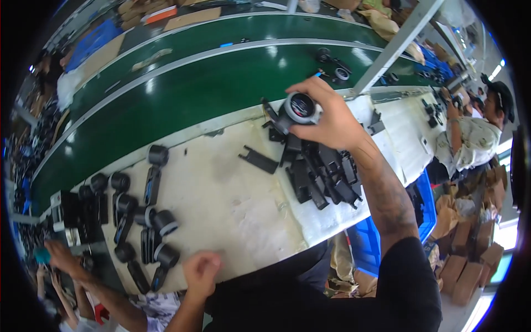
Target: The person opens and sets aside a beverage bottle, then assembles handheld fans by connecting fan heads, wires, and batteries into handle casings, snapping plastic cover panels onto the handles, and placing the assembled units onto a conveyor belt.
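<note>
A cream-covered surface (232, 205) beside a green conveyor belt (182, 94) carries a heap of black parts (321, 174) and rows of black cylinders (141, 216).

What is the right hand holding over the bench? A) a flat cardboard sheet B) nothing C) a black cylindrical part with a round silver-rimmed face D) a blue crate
C. The right hand grips a black cylindrical part with a silver-rimmed round face, raised above the pile of black plastic pieces on the white bench; the left hand rests at the bench's near edge, apparently empty.
</note>
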`<state>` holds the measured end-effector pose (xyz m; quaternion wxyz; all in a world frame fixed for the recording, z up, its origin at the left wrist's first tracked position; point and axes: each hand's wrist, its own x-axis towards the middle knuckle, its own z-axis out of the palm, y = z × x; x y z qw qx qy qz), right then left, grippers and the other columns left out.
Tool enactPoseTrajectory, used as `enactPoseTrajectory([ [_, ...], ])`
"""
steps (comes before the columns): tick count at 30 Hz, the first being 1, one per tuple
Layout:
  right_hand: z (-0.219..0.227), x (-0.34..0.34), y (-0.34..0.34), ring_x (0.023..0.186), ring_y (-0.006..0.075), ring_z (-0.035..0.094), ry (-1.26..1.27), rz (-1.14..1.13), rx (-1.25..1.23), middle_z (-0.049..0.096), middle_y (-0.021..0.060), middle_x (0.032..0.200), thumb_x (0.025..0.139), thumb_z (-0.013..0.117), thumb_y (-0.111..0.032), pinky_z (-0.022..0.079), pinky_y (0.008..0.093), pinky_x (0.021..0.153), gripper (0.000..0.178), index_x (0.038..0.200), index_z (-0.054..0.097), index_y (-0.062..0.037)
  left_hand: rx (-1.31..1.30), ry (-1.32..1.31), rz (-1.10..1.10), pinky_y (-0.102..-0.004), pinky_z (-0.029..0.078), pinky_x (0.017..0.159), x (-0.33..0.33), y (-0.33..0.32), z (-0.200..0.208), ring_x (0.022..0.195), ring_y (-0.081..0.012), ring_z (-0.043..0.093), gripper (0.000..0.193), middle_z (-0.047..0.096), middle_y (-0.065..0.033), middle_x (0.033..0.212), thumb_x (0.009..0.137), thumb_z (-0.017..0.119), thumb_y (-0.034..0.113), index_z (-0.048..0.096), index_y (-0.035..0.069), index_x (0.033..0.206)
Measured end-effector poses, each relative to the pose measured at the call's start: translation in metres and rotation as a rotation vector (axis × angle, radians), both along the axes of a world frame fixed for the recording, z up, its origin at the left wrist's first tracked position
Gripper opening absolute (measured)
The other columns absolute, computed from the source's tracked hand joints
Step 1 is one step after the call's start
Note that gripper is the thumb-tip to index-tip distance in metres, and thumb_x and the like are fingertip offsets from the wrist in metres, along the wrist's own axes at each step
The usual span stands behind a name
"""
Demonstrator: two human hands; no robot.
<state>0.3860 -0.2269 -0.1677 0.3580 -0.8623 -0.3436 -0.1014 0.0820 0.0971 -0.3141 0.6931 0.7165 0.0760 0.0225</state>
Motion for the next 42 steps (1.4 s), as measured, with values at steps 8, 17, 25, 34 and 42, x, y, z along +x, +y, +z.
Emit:
enactPoseTrajectory([
  [8,-0.006,-0.122,0.047,0.115,0.0135,0.057,0.793,0.265,0.496,0.058,0.0048,0.122,0.072,0.077,0.004,0.046,0.0303,0.102,0.073,0.139,0.051,-0.0011,-1.098,0.181,-0.364,-0.0499,0.042,0.111,0.093,-0.059,0.053,0.127,-0.0353,0.06,0.088,0.062,-0.0252,0.135,0.103,0.024,0.07,0.052,-0.003,0.142],
  [17,-0.047,-0.164,0.069,0.115,0.0176,0.06,0.859,0.299,0.699,0.06,0.0078,0.126,0.08,0.088,-0.006,0.047,0.0355,0.103,0.08,0.146,0.041,-0.004,-0.614,0.132,-0.175,-0.0349,0.063,0.073,0.077,-0.025,0.099,0.079,-0.0262,0.074,0.038,0.071,-0.0239,0.104,0.103,0.05,0.02,0.054,-0.006,0.13],
  [25,-0.009,-0.15,0.099,0.114,0.0183,0.065,0.69,0.339,0.566,0.064,0.0092,0.126,0.079,0.088,-0.004,0.05,0.0356,0.101,0.073,0.14,0.047,-0.0036,-0.521,0.077,-0.082,-0.0366,0.063,0.079,0.059,-0.015,0.107,0.089,-0.0287,0.076,0.032,0.072,-0.0239,0.109,0.096,0.053,0.009,0.058,-0.008,0.122],
  [34,0.006,-0.142,0.106,0.114,0.0179,0.066,0.604,0.343,0.424,0.067,0.0086,0.12,0.078,0.092,-0.013,0.049,0.036,0.102,0.074,0.138,0.051,-0.0038,-0.547,0.016,-0.021,-0.0334,0.063,0.076,0.061,-0.015,0.109,0.089,-0.0229,0.075,0.02,0.074,-0.0166,0.101,0.095,0.069,0.006,0.065,-0.007,0.109],
  [42,0.022,-0.125,0.088,0.113,0.0184,0.064,0.69,0.422,0.291,0.066,0.0124,0.122,0.074,0.092,-0.016,0.049,0.0324,0.102,0.079,0.141,0.054,0.0028,-0.502,0.085,-0.129,-0.0296,0.061,0.074,0.066,-0.017,0.105,0.08,-0.0155,0.072,0.012,0.074,-0.0133,0.094,0.093,0.071,0.001,0.067,-0.006,0.103],
])
